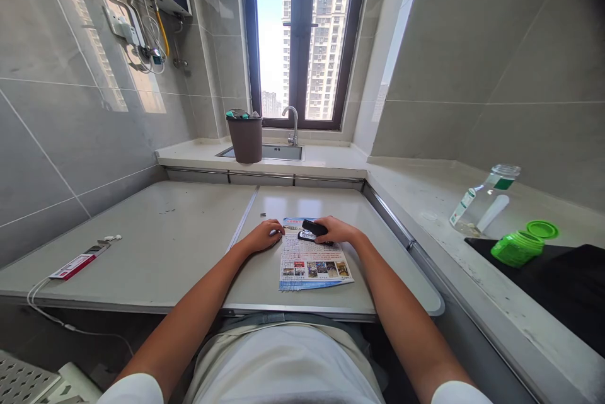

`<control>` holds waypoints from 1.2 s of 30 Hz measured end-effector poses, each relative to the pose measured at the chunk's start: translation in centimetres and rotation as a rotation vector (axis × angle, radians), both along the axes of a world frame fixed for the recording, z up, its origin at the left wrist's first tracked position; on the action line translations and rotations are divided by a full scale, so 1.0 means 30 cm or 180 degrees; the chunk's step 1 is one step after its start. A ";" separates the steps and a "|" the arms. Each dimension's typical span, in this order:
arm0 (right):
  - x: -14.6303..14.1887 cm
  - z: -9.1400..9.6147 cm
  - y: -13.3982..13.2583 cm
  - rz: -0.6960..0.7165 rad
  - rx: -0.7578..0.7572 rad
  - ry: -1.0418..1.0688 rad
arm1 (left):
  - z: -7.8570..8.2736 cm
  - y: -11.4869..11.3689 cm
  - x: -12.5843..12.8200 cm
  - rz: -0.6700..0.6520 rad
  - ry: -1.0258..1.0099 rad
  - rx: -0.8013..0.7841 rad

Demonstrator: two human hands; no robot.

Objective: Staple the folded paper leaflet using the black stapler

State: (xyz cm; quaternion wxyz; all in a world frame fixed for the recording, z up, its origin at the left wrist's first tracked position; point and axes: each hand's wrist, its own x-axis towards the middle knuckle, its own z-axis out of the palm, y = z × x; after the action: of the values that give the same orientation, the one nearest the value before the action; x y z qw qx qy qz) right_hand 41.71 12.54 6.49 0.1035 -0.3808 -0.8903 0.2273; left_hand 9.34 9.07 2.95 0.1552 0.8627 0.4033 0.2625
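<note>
"Stapler (314, 226) first: where is it?"

"Over the far part of the printed sheet (314, 253), on the right panel of the table (258, 284)."

"Which way does it point?"

"Mouth end left, toward the left hand (265, 236). Its long axis runs left to right, the black upper arm angled slightly to the far side at that end and standing apart from the base."

"And the fingers?"

"Those of the right hand (336, 229) grip the stapler's right end. Those of the left are bent, at the sheet's left edge; I cannot tell whether they pinch it."
</note>
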 end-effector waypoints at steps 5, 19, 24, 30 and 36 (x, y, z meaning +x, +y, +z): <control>-0.035 0.006 -0.015 -0.0117 0.0661 -0.0054 | -0.003 0.002 -0.002 -0.0099 -0.0058 0.0003; -0.093 -0.108 0.042 -0.0040 0.0715 0.0341 | 0.021 -0.033 0.025 -0.0160 0.0098 0.0078; -0.099 -0.127 0.054 0.0095 0.0669 0.0465 | 0.000 -0.020 0.046 -0.0068 0.0194 0.0146; -0.101 -0.115 0.045 0.0180 0.0752 0.0433 | -0.014 -0.013 0.056 0.0019 0.0190 0.0278; -0.094 -0.079 0.020 0.0181 0.0757 0.0345 | -0.011 -0.014 0.059 0.0009 0.0249 0.0284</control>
State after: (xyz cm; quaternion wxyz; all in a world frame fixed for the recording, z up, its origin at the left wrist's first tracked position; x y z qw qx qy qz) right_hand 38.89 13.13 4.11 0.1894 -0.3276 -0.9145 0.1433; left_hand 11.11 8.66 2.62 0.1004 0.8778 0.3983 0.2466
